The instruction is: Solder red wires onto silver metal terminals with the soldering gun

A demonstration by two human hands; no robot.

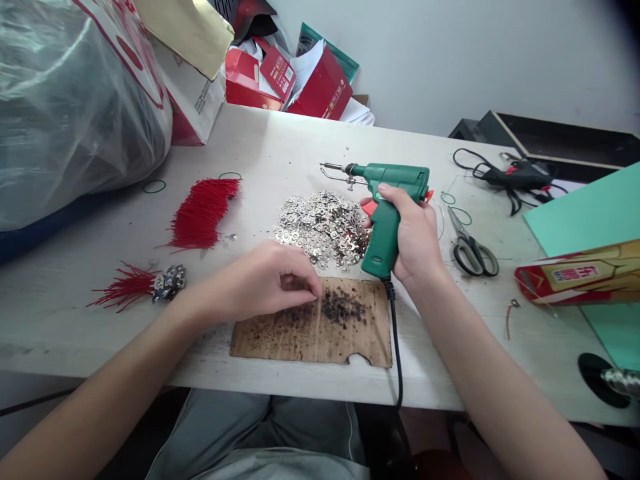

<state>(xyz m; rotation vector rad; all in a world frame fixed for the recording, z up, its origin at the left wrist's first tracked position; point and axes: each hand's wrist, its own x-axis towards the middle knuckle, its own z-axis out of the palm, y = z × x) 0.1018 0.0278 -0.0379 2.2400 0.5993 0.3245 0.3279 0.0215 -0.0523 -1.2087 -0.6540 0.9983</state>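
Note:
My right hand [415,237] grips the handle of a green soldering gun [387,200], whose metal tip points left over a heap of small silver metal terminals [320,227]. My left hand [265,280] rests with its fingers pinched together at the upper edge of a scorched cardboard pad [315,327]; what the fingers hold is too small to make out. A bundle of red wires [203,213] lies to the left. Nearer the left edge sits a smaller bunch of red wires with terminals attached [150,283].
Scissors [470,250] and a black tool with a cord [517,177] lie to the right, beside a green sheet [590,220] and a red and gold box [575,273]. A big plastic bag [70,100] and red boxes [295,77] crowd the far left.

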